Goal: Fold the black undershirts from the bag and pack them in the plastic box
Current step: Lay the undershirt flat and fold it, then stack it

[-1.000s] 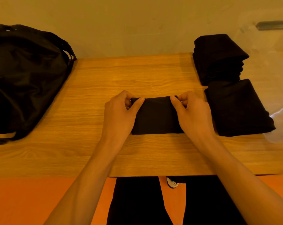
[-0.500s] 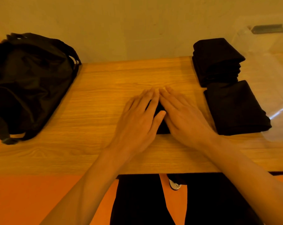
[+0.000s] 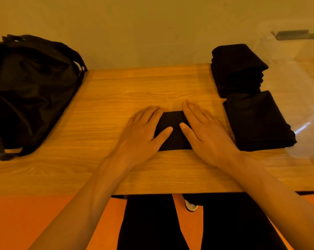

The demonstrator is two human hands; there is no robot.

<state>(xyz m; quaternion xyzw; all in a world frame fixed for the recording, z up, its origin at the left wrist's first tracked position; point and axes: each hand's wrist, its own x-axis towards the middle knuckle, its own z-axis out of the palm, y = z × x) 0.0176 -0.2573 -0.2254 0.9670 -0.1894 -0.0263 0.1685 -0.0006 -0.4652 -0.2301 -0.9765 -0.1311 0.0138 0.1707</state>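
Black folded undershirt [image 3: 172, 130] lies flat on wooden table [image 3: 116, 91], centre, its near edge parallel to table's near edge, strip of bare wood between. Left hand [image 3: 143, 134] flat on left end, fingers straight, pressing. Right hand [image 3: 206, 134] likewise on right end. Thumbs apart, cloth showing between. Bag [image 3: 30, 87] far left. Open wood between bag and hands, and beyond fingertips to wall. Folded pile [image 3: 257, 121] just right of right hand. Taller stack [image 3: 237, 69] behind it, touching. Clear plastic box [image 3: 296, 69] at right, outline faint; whether piles sit inside, cannot tell.
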